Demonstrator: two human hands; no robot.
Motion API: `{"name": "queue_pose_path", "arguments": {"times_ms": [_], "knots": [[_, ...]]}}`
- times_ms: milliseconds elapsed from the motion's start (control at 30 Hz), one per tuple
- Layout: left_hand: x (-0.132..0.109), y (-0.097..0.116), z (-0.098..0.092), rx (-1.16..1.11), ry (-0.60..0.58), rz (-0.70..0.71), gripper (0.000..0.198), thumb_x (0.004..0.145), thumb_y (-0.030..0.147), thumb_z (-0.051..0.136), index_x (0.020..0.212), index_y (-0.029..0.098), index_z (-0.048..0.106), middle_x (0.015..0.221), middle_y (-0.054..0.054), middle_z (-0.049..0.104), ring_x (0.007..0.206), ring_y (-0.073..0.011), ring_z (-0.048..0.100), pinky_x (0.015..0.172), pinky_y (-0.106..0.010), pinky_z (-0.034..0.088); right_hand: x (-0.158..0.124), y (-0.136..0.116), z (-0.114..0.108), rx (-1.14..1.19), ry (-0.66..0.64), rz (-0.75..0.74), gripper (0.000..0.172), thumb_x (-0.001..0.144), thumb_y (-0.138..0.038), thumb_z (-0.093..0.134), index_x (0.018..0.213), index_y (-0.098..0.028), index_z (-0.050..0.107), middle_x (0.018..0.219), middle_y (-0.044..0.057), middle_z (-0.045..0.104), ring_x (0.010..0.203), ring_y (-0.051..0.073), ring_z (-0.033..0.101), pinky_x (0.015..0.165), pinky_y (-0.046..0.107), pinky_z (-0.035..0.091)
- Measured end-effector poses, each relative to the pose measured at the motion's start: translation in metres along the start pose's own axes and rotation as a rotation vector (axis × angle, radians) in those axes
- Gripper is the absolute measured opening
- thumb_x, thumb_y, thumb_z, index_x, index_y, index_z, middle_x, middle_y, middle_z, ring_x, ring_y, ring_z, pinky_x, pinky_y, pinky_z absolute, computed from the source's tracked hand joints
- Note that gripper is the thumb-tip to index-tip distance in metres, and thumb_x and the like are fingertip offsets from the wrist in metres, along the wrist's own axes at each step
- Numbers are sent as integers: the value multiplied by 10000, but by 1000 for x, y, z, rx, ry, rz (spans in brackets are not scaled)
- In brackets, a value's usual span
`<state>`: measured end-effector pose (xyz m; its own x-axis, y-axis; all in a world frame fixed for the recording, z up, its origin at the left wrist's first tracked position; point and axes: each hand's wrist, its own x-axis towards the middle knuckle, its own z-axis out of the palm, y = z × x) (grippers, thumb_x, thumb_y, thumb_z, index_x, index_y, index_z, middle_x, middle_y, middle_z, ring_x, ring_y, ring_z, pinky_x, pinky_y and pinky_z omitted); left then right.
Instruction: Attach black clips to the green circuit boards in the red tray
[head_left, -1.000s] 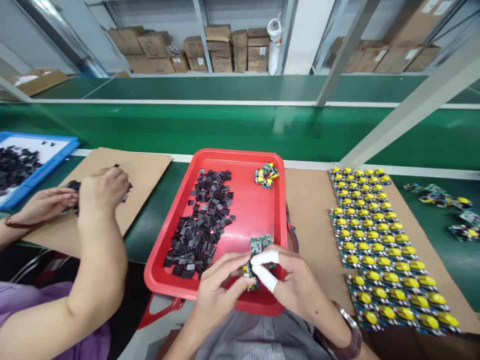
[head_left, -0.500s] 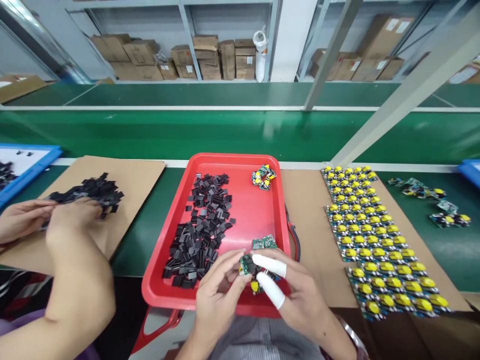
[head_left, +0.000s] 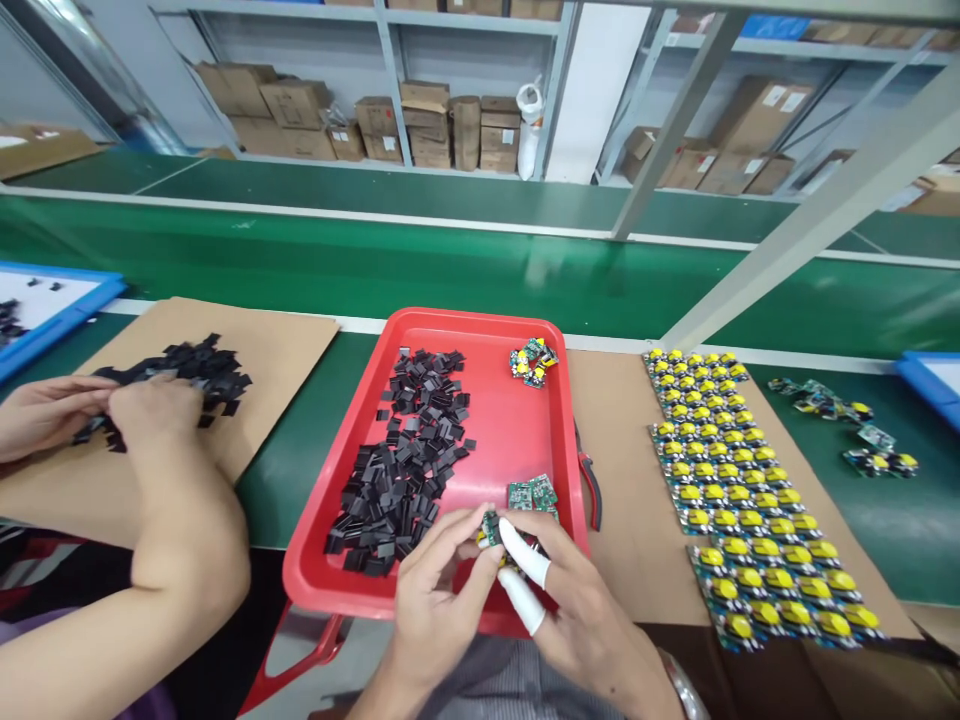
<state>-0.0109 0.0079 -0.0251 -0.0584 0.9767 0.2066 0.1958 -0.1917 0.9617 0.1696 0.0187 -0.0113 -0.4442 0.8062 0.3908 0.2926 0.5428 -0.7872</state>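
Over the near end of a red tray, my left hand pinches a small green circuit board between thumb and fingers. My right hand meets it from the other side. White finger cots cover its thumb and index finger, which close at the board's edge. The fingers partly hide the board and its yellow part. Just beyond my hands lie several green boards, green side up. Small black pieces cover the tray's left side. A cluster of boards with yellow parts sits at the far right corner.
Rows of yellow-topped boards stand on cardboard at right, with loose boards beyond. Red-handled pliers lie beside the tray. At left, another person's hands work over black pieces on cardboard. A metal post slants at right.
My right hand has drawn in closer to the board, its covered fingertips now nearer my left fingers. The view has shifted slightly. The other person's hands remain over the black pieces.
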Motion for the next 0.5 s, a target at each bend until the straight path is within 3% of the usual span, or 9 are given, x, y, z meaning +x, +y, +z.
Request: {"name": "queue_pose_path", "arguments": {"times_ms": [300, 500], "knots": [[-1, -1, 6, 45, -4, 45, 439, 906, 118, 698, 1306, 301, 691, 1184, -55, 704, 902, -162, 735, 788, -265, 646, 1, 3, -4, 44, -1, 25, 566, 968, -39, 520, 1499, -231, 487, 1420, 169, 555, 1321, 295, 558, 1086, 501, 532], [2, -3, 6, -147, -1, -92, 328, 892, 188, 737, 1207, 282, 729, 1071, -42, 713, 836, -167, 739, 742, -280, 657, 4, 2, -1, -86, -19, -38, 517, 965, -65, 580, 1457, -204, 503, 1304, 162, 626, 1188, 275, 627, 969, 437, 590]]}}
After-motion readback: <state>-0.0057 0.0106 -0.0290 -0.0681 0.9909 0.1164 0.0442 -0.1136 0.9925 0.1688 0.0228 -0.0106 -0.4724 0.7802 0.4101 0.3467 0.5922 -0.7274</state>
